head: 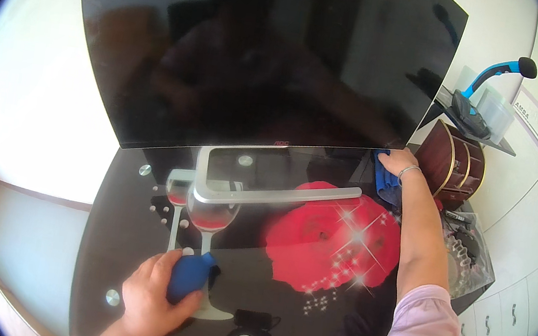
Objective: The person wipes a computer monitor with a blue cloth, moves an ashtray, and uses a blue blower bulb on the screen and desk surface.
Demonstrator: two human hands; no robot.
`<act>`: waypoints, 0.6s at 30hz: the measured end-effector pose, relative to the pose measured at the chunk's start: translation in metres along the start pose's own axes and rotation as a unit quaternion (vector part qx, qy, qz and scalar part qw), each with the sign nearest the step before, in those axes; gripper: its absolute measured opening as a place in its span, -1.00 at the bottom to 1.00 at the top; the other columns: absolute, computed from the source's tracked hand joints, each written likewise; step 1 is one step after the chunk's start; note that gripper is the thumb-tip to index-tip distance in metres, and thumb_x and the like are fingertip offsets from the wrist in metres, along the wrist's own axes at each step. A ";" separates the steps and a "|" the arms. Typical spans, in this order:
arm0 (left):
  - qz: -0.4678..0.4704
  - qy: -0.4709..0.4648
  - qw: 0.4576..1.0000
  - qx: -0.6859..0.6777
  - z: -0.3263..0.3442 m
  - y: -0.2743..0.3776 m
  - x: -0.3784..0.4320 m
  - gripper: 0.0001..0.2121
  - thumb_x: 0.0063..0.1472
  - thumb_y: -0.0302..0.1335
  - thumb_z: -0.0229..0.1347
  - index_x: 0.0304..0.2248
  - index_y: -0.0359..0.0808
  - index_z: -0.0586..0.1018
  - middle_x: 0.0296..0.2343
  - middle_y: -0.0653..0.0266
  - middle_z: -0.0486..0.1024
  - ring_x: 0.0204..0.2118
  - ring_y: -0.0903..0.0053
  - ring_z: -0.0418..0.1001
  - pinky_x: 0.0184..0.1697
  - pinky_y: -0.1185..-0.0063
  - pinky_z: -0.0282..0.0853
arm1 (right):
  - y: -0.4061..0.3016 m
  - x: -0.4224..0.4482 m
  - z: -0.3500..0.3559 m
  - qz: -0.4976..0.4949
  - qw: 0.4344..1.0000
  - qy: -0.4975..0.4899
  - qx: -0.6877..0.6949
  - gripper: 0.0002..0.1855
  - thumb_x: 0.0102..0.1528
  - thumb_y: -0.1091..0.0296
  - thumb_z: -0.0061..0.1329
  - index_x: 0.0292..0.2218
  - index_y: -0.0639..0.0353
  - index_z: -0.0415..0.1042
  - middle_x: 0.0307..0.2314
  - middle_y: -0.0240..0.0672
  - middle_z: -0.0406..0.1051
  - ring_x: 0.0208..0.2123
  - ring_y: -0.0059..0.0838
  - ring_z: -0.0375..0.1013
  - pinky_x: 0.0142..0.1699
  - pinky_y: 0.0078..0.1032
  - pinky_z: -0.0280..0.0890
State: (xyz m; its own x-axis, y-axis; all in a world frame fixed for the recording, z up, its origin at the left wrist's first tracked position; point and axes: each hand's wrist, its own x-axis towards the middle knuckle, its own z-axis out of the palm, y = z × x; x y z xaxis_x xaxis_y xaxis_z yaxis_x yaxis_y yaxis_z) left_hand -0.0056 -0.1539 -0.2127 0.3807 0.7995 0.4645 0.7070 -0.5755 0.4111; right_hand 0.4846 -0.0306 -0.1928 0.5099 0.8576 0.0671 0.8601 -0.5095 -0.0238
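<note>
My left hand (pixel 153 293) grips a blue rubber bulb blower (pixel 187 277) low over the dark glass desk (pixel 245 272), which bears printed wine glasses and a red rose. At the lower right corner of the black computer monitor (pixel 262 65), my right hand (pixel 400 161) touches a folded blue cloth (pixel 385 181); its fingertips are partly hidden, so I cannot tell whether they grip it. The silver monitor stand (pixel 275 197) rests on the glass, and the screen reflects a person.
Beyond my right hand stands a dark wooden organizer (pixel 448 163). Above it, a small shelf (pixel 499 144) holds a blue and black handled device (pixel 475 113) and a clear container (pixel 496 116). A clear plastic bag (pixel 479 252) with assorted items lies by my right forearm.
</note>
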 end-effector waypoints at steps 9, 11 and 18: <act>0.020 0.022 1.000 -0.009 0.002 0.005 0.000 -0.50 -0.26 -0.42 0.16 -0.23 -0.37 0.35 -0.40 0.02 0.40 -0.37 0.16 0.39 -0.32 0.42 0.33 | -0.002 -0.043 0.006 -0.015 0.998 0.044 -0.032 -0.42 -0.03 0.07 -0.34 0.02 0.06 0.08 -0.03 -0.27 0.14 -0.02 -0.14 0.13 0.02 -0.34 0.10; 0.021 0.022 0.999 -0.009 0.002 0.007 0.001 -0.51 -0.24 -0.41 0.15 -0.23 -0.36 0.35 -0.39 0.02 0.40 -0.36 0.16 0.40 -0.31 0.43 0.33 | -0.002 -0.056 0.009 -0.076 0.996 0.039 -0.010 -0.45 -0.03 0.10 -0.29 0.02 -0.03 0.10 -0.02 -0.32 0.13 -0.01 -0.18 0.11 0.03 -0.35 0.09; 0.018 0.037 0.999 -0.015 0.000 0.006 -0.001 -0.54 -0.21 -0.38 0.16 -0.24 -0.32 0.37 -0.41 0.11 0.42 -0.40 0.24 0.42 -0.36 0.47 0.35 | -0.016 -0.085 0.010 -0.221 0.971 0.029 0.086 -0.44 -0.12 0.29 -0.21 -0.01 -0.04 0.17 -0.04 -0.28 0.16 0.00 -0.25 0.12 0.05 -0.43 0.06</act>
State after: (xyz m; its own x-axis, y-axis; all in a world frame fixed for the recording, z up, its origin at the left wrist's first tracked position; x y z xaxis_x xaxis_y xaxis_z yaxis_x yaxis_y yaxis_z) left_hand -0.0021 -0.1579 -0.2105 0.3595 0.7642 0.5355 0.6755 -0.6090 0.4157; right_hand 0.4272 -0.0947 -0.2077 0.0926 0.9819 0.1653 0.9870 -0.0686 -0.1452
